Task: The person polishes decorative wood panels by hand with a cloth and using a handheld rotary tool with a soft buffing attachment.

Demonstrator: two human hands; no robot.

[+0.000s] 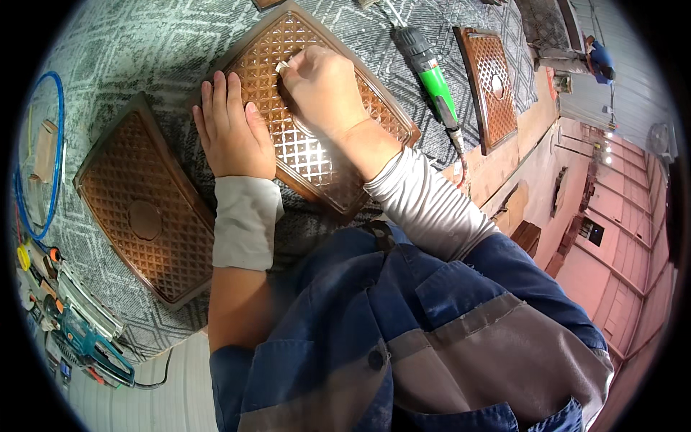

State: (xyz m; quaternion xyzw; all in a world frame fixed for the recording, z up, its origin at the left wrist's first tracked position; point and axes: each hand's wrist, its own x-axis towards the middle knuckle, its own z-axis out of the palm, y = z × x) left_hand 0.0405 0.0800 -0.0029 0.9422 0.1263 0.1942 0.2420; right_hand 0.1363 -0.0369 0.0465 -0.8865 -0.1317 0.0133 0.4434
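Blue jacket (360, 309) nearest, the brown panel (299, 150) lies beneath the right hand (322, 88).

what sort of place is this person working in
Probably a workshop or small factory: a green power tool and a teal power tool lie near brown patterned panels, with a pink, beamed wall beyond.

The studded panels (296, 147) look like glossy, lacquered wood, and the patterned cloth (173, 47) looks matt and rough.
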